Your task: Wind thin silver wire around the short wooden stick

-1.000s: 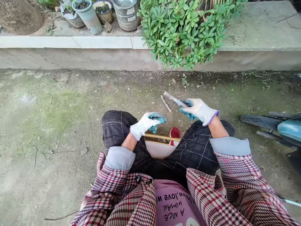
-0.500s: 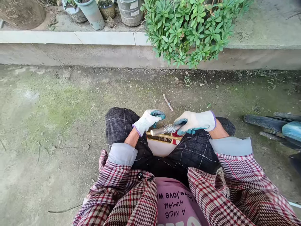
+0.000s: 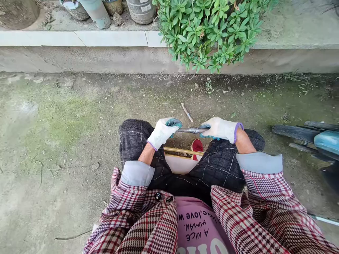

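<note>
A thin grey-brown stick (image 3: 182,130) with silvery wire (image 3: 194,130) coiled around its middle lies level between my hands, above my lap. My left hand (image 3: 164,132), in a white glove with blue-green palm coating, is closed at the stick's left end. The right end is wrapped by the fingers of my right hand (image 3: 219,128), gloved the same way. Both ends of the stick are hidden inside the gloves. A short piece of stick (image 3: 187,112) rests on the ground just beyond my hands.
A low concrete ledge (image 3: 106,58) runs across the front, with a leafy green bush (image 3: 209,31) overhanging it and several pots (image 3: 96,14) on top. Dark wheels of a blue object (image 3: 296,132) stand at right. Below my hands are a red shoe (image 3: 196,145) and a gold-coloured bar (image 3: 177,150).
The stick has swung level and moved slightly away from my body. My left hand, earlier apart from its free end, now closes on that end. The right hand has kept its hold.
</note>
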A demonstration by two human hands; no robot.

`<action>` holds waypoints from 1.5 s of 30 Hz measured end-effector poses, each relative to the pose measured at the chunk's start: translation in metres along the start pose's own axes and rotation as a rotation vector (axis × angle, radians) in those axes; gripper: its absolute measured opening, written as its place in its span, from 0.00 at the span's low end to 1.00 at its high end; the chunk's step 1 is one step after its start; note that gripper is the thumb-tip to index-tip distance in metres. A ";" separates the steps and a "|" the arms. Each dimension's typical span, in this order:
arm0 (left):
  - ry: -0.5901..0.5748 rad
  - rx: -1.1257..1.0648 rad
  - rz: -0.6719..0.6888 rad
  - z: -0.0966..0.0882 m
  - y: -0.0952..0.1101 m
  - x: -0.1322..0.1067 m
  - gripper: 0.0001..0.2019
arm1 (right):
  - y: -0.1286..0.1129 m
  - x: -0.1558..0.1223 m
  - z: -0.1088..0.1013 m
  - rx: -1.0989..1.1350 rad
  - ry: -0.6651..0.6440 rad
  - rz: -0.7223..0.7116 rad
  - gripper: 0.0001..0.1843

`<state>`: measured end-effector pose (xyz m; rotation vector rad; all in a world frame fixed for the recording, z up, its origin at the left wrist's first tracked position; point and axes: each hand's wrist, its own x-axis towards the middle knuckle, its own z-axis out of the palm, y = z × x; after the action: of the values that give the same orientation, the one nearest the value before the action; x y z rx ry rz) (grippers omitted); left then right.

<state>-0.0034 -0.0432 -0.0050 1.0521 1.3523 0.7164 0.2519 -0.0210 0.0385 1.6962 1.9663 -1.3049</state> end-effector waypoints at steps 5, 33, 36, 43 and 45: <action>-0.039 -0.100 -0.036 0.023 0.001 -0.005 0.08 | -0.020 0.016 0.011 -0.274 0.057 0.001 0.08; -0.127 0.206 0.118 0.005 -0.011 -0.006 0.03 | 0.001 0.003 0.005 -0.191 -0.135 -0.177 0.05; -0.070 0.241 0.156 0.004 -0.011 -0.008 0.03 | 0.001 0.002 0.003 -0.202 -0.086 -0.157 0.04; 0.177 0.355 0.287 0.004 -0.014 -0.015 0.04 | -0.002 0.001 0.000 -0.312 0.040 -0.045 0.11; 0.204 0.167 0.227 0.010 -0.016 -0.012 0.05 | -0.007 0.004 0.004 -0.357 0.085 -0.036 0.13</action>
<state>0.0028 -0.0620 -0.0151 1.3083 1.5013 0.9103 0.2431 -0.0208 0.0373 1.5686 2.1317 -0.8378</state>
